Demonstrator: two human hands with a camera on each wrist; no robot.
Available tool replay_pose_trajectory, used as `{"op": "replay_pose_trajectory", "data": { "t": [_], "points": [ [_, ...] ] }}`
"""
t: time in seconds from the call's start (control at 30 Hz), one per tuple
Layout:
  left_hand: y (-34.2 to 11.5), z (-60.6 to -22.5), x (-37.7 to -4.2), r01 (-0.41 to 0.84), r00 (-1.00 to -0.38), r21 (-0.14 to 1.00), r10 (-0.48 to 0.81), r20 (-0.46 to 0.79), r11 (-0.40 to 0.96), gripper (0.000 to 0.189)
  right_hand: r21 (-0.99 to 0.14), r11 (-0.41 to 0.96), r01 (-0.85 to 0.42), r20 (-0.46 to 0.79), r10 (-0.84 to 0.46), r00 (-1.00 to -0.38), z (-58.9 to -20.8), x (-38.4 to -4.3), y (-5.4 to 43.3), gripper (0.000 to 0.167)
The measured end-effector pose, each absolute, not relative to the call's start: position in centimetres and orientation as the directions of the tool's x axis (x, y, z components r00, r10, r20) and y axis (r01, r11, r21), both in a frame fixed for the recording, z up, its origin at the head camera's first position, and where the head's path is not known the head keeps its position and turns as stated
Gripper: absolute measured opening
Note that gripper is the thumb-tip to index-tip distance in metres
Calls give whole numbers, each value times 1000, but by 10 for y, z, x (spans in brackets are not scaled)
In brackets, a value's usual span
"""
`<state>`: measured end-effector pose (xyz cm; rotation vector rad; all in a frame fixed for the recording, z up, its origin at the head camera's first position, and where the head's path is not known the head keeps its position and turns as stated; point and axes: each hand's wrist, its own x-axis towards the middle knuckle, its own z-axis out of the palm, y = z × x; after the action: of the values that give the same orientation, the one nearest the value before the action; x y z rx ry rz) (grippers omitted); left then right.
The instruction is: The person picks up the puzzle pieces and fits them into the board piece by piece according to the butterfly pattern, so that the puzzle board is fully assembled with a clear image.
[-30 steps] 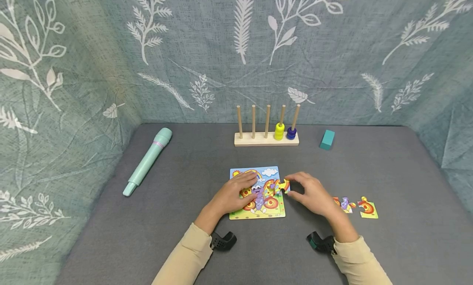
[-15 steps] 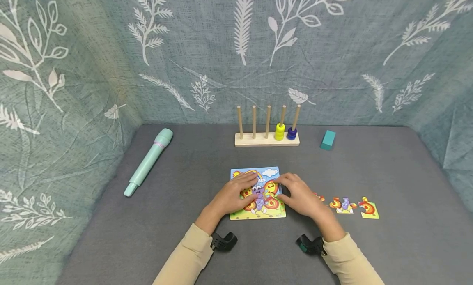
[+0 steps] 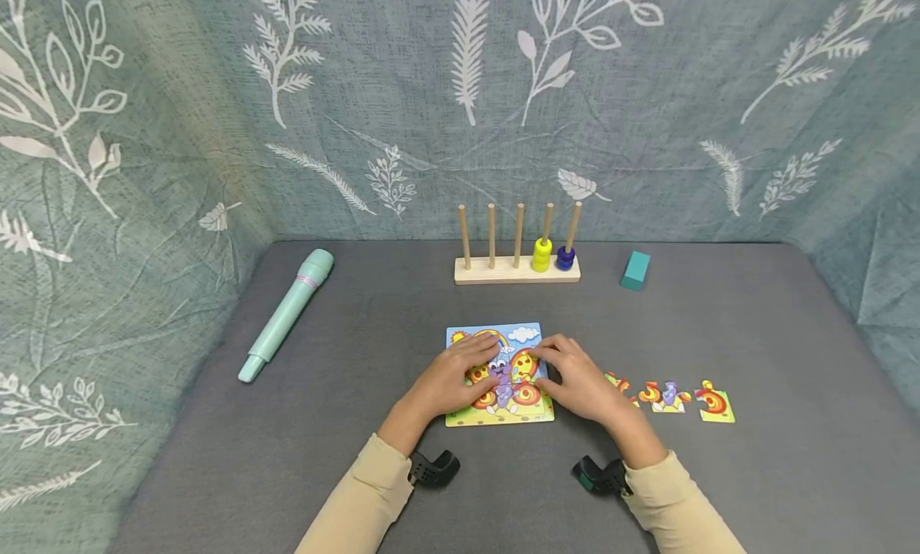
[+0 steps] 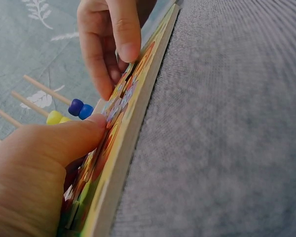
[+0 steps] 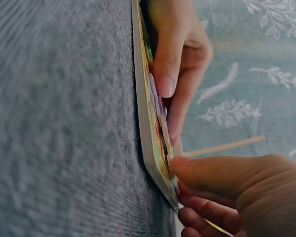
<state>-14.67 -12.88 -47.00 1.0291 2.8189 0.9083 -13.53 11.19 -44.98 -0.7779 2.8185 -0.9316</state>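
Observation:
A square wooden jigsaw board (image 3: 467,418) with a butterfly picture lies flat at the middle of the table. My left hand (image 3: 451,378) rests on its left half, fingers spread over the picture and thumb pressing near the purple butterfly body. At the board's right side, my right hand (image 3: 580,382) holds a yellow-and-orange puzzle piece (image 3: 526,366) between thumb and fingers, on the upper right wing. Both wrist views show the piece's edge only poorly. Several loose puzzle pieces lie right of that hand, including a purple-centred piece (image 3: 670,397) and a green-cornered piece (image 3: 715,402).
Behind the board stands a wooden peg stacker (image 3: 496,273) with yellow and dark blue beads. A teal block (image 3: 636,271) lies to its right. At the left is a mint-green microphone-like tube (image 3: 287,318). A leaf-patterned cloth (image 3: 402,75) hangs behind the table.
My right hand has moved left with the puzzle piece, from beyond the board's right edge onto the picture. The left hand has stayed in place. More loose pieces show.

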Motion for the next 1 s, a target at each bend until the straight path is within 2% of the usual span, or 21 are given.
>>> {"op": "replay_pose_trajectory", "data": {
  "t": [0.4,0.73,0.9,1.0],
  "points": [
    [-128,-472,-147,594,-783,514,591,194,619,51,-526,730,-436,154,-422,-893,-454,-133,102,37],
    [-128,-472,-147,605,-778,506,592,212,614,50,-460,756,-466,178,-436,-882,-455,-132,102,34],
    [-126,-472,-144,647,-752,473,601,271,598,45,-417,765,-490,186,-456,-870,-456,-131,101,33],
    [-125,-472,-142,689,-717,446,628,302,571,37,-418,763,-493,194,-455,-869,-457,-130,101,33]
  ]
}}
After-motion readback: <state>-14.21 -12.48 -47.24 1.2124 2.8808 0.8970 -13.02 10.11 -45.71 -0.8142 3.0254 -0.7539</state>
